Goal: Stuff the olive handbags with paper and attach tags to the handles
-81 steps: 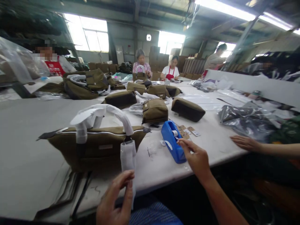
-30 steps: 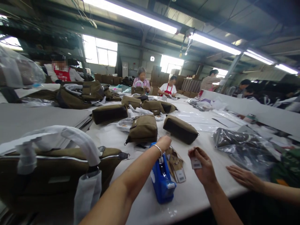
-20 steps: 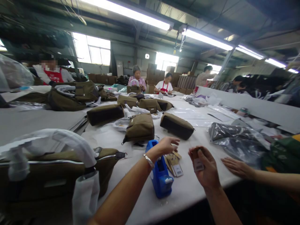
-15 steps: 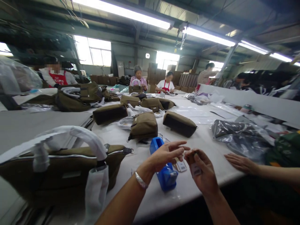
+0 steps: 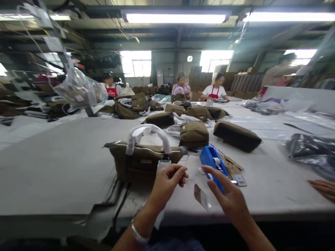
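Note:
My left hand (image 5: 169, 186), with a bracelet at the wrist, is closed in a pinch in front of an olive-green handbag (image 5: 146, 164). What its fingertips hold is too fine to make out. To its right, a small tilted hang tag (image 5: 201, 196) shows near the table's front edge; I cannot tell whether it hangs or lies there. My right hand (image 5: 231, 198) is open, fingers apart, just in front of a blue tape dispenser (image 5: 209, 157). Several more tags (image 5: 238, 170) lie beside the dispenser. White wrapping covers the bag's handles (image 5: 150, 129).
More olive bags (image 5: 193, 134) lie farther back on the white table (image 5: 65, 157), one of them dark-bottomed (image 5: 237, 136). Clear plastic packaging (image 5: 311, 150) is at the right, near another person's hand (image 5: 323, 188). Several people sit or stand beyond the table.
My view has swung left. The hands have moved apart; the right one has let go of the tag and opened, while the left has gone from spread fingers to a pinch near the bag.

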Motion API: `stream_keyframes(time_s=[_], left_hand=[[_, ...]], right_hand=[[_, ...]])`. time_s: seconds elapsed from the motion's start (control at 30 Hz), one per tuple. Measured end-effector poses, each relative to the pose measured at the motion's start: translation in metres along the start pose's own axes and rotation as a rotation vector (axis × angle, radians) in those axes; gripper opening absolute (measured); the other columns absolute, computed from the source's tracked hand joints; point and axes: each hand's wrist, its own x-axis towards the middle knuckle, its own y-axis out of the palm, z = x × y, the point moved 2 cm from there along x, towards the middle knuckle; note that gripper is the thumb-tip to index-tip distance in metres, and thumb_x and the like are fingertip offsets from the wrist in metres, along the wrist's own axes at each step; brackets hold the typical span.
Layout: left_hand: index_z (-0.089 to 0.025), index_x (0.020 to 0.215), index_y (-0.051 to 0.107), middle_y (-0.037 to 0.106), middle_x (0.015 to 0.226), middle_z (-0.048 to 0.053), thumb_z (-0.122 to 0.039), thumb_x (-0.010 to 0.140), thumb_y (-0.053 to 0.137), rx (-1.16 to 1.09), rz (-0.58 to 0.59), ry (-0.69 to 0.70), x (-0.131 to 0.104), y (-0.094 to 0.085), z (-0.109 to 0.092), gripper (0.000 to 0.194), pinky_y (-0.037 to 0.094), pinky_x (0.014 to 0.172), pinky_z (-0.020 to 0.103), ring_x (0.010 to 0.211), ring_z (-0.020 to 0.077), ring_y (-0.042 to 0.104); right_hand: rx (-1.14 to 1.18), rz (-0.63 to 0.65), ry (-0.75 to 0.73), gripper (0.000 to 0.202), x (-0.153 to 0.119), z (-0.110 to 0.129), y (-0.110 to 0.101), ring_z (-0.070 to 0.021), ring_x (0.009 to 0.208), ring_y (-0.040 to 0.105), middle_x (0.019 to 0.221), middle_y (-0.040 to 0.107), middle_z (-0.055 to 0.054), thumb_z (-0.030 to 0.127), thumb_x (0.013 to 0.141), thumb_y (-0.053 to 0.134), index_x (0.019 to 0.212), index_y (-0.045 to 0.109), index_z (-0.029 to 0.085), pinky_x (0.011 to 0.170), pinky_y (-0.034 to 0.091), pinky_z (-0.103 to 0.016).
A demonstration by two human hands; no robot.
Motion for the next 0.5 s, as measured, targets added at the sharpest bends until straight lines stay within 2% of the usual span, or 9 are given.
stream_keyframes(time_s=[0.07,0.17,0.27,0.33,0.37,0.4,0.47,0.5], left_hand=[[-0.014,0.091,0.077,0.074,0.076,0.006,-0.046,0.084,0.075,0.076,-0.002,0.006,-0.015,-0.008,0.002,0.032,0.051,0.055,0.023,0.058,0.0127,0.062],[-0.015,0.092,0.078,0.075,0.077,0.006,-0.043,0.089,0.071,0.210,-0.005,0.035,-0.032,-0.016,0.005,0.029,0.052,0.058,0.024,0.062,0.0147,0.064],[-0.017,0.090,0.078,0.074,0.073,0.004,-0.044,0.092,0.067,0.304,-0.022,0.060,-0.042,-0.026,0.001,0.029,0.052,0.057,0.024,0.062,0.0154,0.065],[-0.019,0.095,0.078,0.075,0.078,0.003,-0.044,0.094,0.064,0.358,-0.074,0.102,-0.043,-0.041,-0.007,0.028,0.054,0.060,0.024,0.064,0.0158,0.068],[-0.020,0.099,0.077,0.077,0.085,0.004,-0.043,0.095,0.063,0.391,-0.154,0.152,-0.042,-0.054,-0.012,0.027,0.056,0.065,0.025,0.070,0.0164,0.070],[-0.021,0.105,0.076,0.077,0.094,0.004,-0.041,0.096,0.062,0.434,-0.281,0.220,-0.041,-0.069,-0.017,0.026,0.058,0.073,0.026,0.078,0.0173,0.072],[-0.023,0.117,0.071,0.074,0.116,0.006,-0.040,0.098,0.060,0.528,-0.630,0.382,-0.036,-0.108,-0.025,0.029,0.055,0.093,0.030,0.102,0.0202,0.071],[-0.022,0.124,0.068,0.070,0.127,0.008,-0.041,0.098,0.059,0.574,-0.803,0.438,-0.032,-0.129,-0.026,0.033,0.051,0.103,0.034,0.115,0.0223,0.067]], right_hand=[[-0.032,0.009,-0.092,0.032,0.001,0.014,0.023,-0.0310,0.113,0.069,0.117,0.076,-0.006,0.045,0.087,0.072,0.116,0.078,0.032,0.105,0.053,-0.046],[0.048,0.091,-0.184,0.020,-0.002,0.030,0.061,-0.0271,0.107,0.072,0.112,0.078,-0.005,0.037,0.090,0.070,0.107,0.081,0.034,0.097,0.058,-0.039],[0.151,0.130,-0.172,0.013,-0.003,0.039,0.088,-0.0245,0.102,0.073,0.106,0.079,-0.004,0.034,0.092,0.070,0.097,0.082,0.033,0.094,0.058,-0.036],[0.223,0.136,-0.116,0.013,0.000,0.041,0.097,-0.0241,0.097,0.074,0.100,0.079,-0.004,0.036,0.091,0.070,0.092,0.082,0.030,0.091,0.058,-0.035],[0.257,0.126,-0.083,0.016,0.003,0.041,0.099,-0.0240,0.094,0.074,0.096,0.079,-0.004,0.038,0.092,0.070,0.088,0.082,0.028,0.088,0.058,-0.034],[0.281,0.100,-0.053,0.021,0.008,0.038,0.100,-0.0238,0.091,0.074,0.091,0.079,-0.004,0.041,0.093,0.068,0.085,0.081,0.027,0.086,0.058,-0.034],[0.279,-0.004,-0.023,0.026,0.019,0.028,0.100,-0.0238,0.089,0.073,0.085,0.077,-0.004,0.045,0.094,0.066,0.083,0.079,0.024,0.087,0.057,-0.036],[0.255,-0.072,-0.023,0.027,0.026,0.020,0.100,-0.0243,0.094,0.072,0.089,0.077,-0.004,0.046,0.094,0.065,0.086,0.078,0.024,0.092,0.055,-0.038]])
